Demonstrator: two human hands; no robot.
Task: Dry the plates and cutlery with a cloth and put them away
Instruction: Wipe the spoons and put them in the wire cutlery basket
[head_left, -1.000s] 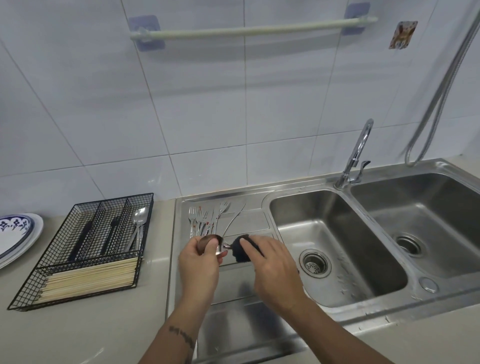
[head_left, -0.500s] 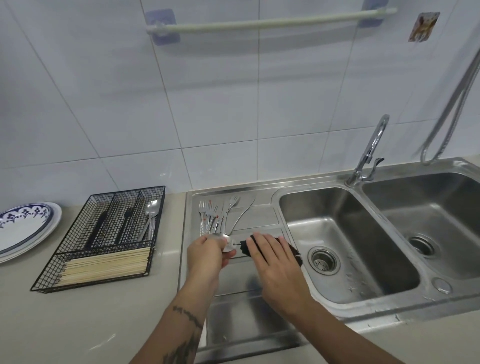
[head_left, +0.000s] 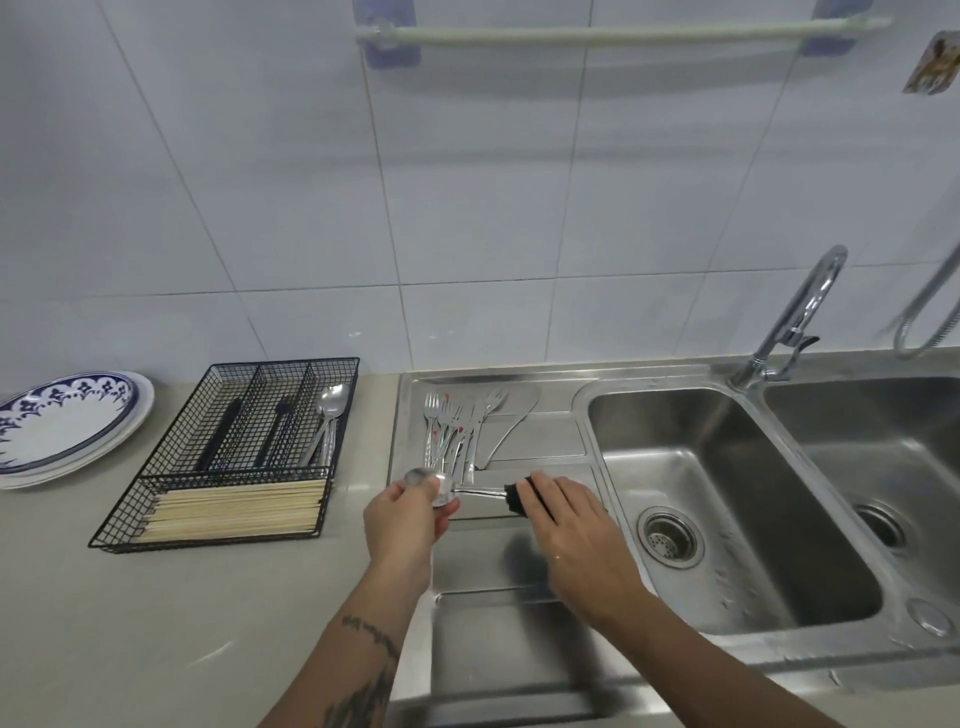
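Shiny steel spoon (head_left: 457, 491) spans both hands: left hand (head_left: 402, 519) pinches its bowl, right hand (head_left: 566, 525) grips black cloth (head_left: 517, 498) round the handle.

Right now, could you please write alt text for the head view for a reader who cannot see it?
Over a steel drainboard, a left hand holds a spoon by its bowl while the right hand wipes its handle with a dark cloth. More forks lie behind; a wire cutlery tray and plates sit to the left.
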